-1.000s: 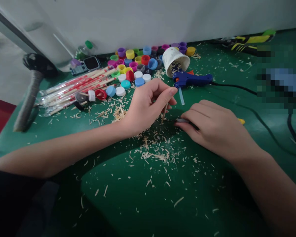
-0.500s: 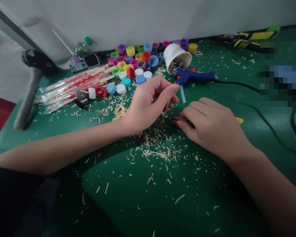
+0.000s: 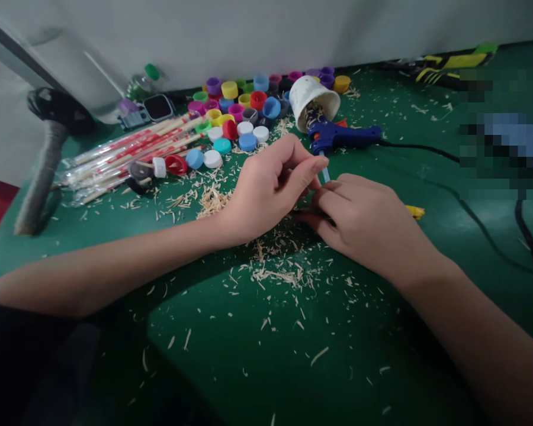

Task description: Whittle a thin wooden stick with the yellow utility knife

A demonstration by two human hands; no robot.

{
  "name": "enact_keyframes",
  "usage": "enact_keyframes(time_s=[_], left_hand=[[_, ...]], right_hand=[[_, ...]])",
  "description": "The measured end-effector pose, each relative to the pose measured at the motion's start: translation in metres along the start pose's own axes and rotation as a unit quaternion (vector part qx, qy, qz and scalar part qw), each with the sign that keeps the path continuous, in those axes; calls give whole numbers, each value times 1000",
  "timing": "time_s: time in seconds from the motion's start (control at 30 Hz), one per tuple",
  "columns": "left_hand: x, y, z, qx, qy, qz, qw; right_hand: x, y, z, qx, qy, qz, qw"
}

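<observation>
My left hand (image 3: 266, 189) is pinched shut on a thin wooden stick, which is now hidden behind the fingers of both hands. My right hand (image 3: 366, 222) is closed on a small knife whose yellow handle end (image 3: 415, 211) sticks out to the right; its blade is hidden where the two hands meet. The hands touch each other over the green table (image 3: 266, 355). Wood shavings (image 3: 278, 272) lie scattered under and in front of them. A blue glue gun (image 3: 340, 137) lies just beyond the hands.
Several coloured bottle caps (image 3: 240, 112) sit at the back, beside a tipped white paper cup (image 3: 313, 100). Wrapped chopsticks (image 3: 128, 151) lie at the left with a hammer (image 3: 44, 160). A smartwatch (image 3: 157, 107) and a black cable (image 3: 471, 201) are also on the table.
My right hand slid left against my left hand, covering the stick and the blade that showed earlier. The view shifted slightly.
</observation>
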State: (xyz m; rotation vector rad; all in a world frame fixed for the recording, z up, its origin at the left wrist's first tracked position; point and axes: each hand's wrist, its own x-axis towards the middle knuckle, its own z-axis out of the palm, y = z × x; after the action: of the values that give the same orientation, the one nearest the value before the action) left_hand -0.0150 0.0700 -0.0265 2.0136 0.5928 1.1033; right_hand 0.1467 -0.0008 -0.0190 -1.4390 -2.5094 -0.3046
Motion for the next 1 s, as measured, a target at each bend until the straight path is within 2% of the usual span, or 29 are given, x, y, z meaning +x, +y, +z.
enact_keyframes(time_s=[0.13,0.33,0.57,0.8,1.0], left_hand=[[0,0,0,10,10,17,1000],[-1,0,1,35,29,4,999],[-3,2,-2,26,17,16,999],[-1,-2,-3,42,27,4,999],[0,-1,-3,38,22,-8,999]], right_hand=[[2,0,0,16,-10,9,1000],[6,-5,5,28,-53,3,998],[-1,-4,8,-2,19,-20,1000],[-13,8,0,-13,39,-7,999],[-13,7,1,-18,63,-6,998]])
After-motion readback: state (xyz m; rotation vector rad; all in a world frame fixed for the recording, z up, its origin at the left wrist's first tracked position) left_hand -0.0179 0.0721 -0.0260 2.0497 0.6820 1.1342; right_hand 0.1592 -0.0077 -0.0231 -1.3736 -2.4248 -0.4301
